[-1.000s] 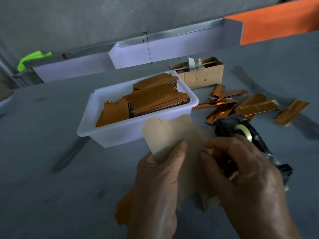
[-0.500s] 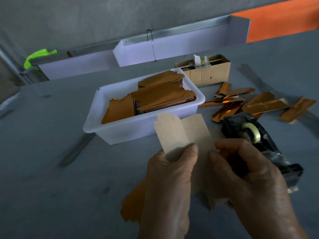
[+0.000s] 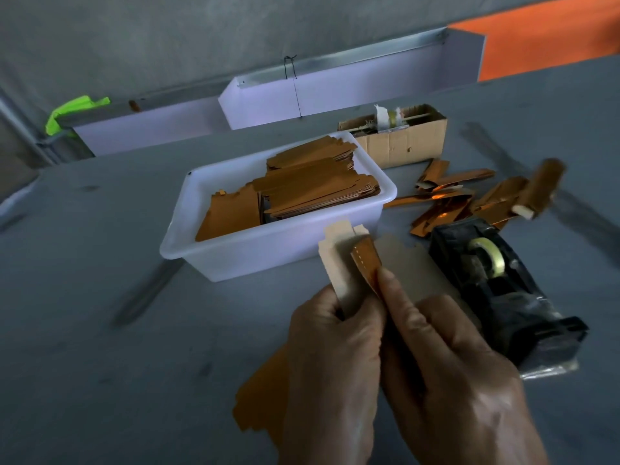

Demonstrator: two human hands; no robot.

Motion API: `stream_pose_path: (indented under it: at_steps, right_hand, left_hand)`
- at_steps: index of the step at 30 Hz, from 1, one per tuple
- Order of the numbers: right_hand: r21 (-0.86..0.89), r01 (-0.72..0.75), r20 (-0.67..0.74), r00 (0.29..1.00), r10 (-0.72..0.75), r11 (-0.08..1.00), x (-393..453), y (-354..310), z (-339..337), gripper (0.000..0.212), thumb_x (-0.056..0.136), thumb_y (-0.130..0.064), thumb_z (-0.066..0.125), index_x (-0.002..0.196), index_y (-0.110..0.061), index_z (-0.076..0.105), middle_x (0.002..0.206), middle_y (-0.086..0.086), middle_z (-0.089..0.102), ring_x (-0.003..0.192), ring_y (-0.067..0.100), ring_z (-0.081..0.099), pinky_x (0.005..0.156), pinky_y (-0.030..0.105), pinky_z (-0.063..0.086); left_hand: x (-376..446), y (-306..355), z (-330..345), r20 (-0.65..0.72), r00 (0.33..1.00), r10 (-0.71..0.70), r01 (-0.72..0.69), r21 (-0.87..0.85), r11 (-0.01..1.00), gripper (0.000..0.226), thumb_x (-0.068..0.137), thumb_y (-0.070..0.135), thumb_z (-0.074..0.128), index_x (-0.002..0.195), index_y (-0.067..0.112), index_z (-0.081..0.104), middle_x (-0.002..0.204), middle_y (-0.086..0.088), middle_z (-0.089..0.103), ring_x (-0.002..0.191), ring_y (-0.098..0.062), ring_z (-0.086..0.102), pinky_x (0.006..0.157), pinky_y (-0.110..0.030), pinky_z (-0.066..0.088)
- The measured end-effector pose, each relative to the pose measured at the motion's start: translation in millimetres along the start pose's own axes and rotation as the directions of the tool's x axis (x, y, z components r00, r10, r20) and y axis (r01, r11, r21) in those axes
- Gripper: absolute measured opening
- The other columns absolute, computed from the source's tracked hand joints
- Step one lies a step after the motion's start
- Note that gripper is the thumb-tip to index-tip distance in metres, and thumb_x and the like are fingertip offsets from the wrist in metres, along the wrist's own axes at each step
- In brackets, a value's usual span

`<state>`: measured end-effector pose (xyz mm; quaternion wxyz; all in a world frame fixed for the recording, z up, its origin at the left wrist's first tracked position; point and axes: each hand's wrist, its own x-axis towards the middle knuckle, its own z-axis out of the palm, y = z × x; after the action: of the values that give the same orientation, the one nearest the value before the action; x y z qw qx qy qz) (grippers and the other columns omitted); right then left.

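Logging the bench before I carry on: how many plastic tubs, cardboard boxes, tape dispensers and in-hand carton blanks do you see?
white tub: 1
cardboard box: 1
tape dispenser: 1
carton blank, in hand: 1
Total: 4

The left hand [image 3: 335, 357] is seen from the back, below the cardboard blank [image 3: 345, 280], with its fingers curled round the blank's left edge. The right hand [image 3: 453, 380] is held close beside it. The blank's folded flap is pinched under the right thumb, and the other fingers are bent.
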<state>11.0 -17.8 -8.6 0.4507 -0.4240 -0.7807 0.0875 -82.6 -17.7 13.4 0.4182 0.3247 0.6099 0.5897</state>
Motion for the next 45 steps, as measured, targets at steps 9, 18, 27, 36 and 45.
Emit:
stream_pose_path:
  at_steps: [9, 18, 27, 36, 45]
  right_hand:
    - [0.025, -0.041, 0.136, 0.990, 0.037, 0.999, 11.2, -7.3, -8.9, 0.053, 0.083, -0.028, 0.047, 0.130, -0.003, 0.055, 0.079, 0.001, 0.059, 0.049, 0.014, 0.056, 0.044, 0.021, 0.047]
    - [0.383, -0.561, 0.257, 0.828, 0.498, 0.734, 23.7, 3.1, -22.4, 0.044, 0.054, -0.064, 0.058, 0.092, -0.044, 0.067, 0.078, -0.014, 0.067, 0.077, -0.005, 0.062, 0.056, 0.009, 0.046]
    - [0.669, -0.717, 0.558, 0.660, 0.503, 0.198, 26.2, 14.6, -15.7, 0.027, 0.060, -0.030, 0.069, 0.081, -0.014, 0.074, 0.078, 0.018, 0.069, 0.068, 0.028, 0.064, 0.079, 0.052, 0.051]
    - [0.659, -0.723, 0.537, 0.646, 0.543, 0.208, 21.6, 14.7, -13.2, 0.025, 0.062, -0.033, 0.067, 0.080, -0.016, 0.073, 0.082, 0.024, 0.069, 0.072, 0.034, 0.063, 0.072, 0.044, 0.053]
    - [0.643, -0.734, 0.554, 0.642, 0.530, 0.217, 23.5, 12.0, -14.2, 0.016, 0.079, -0.028, 0.063, 0.081, -0.016, 0.073, 0.082, 0.020, 0.069, 0.077, 0.030, 0.066, 0.077, 0.044, 0.055]
  left_hand:
    - [-4.5, 8.0, -10.7, 0.196, 0.968, 0.159, -0.170, 0.045, 0.984, 0.025, 0.081, 0.043, 0.059, 0.085, 0.022, 0.072, 0.074, -0.019, 0.064, 0.070, -0.018, 0.057, 0.065, -0.034, 0.046]
    - [-2.6, 12.9, -19.3, 0.191, 0.960, 0.204, -0.246, 0.233, 0.941, 0.021, 0.081, 0.042, 0.059, 0.088, 0.027, 0.071, 0.073, -0.006, 0.070, 0.072, -0.024, 0.068, 0.068, -0.036, 0.055]
    - [-2.6, 11.0, -20.7, 0.158, 0.973, 0.167, -0.207, 0.293, 0.933, 0.012, 0.079, 0.035, 0.069, 0.089, 0.040, 0.073, 0.080, 0.016, 0.074, 0.078, 0.001, 0.069, 0.067, -0.013, 0.051]
    - [-11.4, -13.0, -13.0, -0.032, 0.915, 0.402, -0.352, 0.424, 0.835, 0.010, 0.073, 0.025, 0.077, 0.079, 0.033, 0.076, 0.074, 0.005, 0.067, 0.071, -0.008, 0.066, 0.066, -0.026, 0.054]
    - [-22.4, -21.6, -1.8, 0.289, 0.731, 0.618, -0.346, 0.938, -0.030, 0.043, 0.085, 0.006, 0.037, 0.109, 0.005, 0.074, 0.066, -0.007, 0.059, 0.074, -0.022, 0.038, 0.049, -0.030, 0.047]
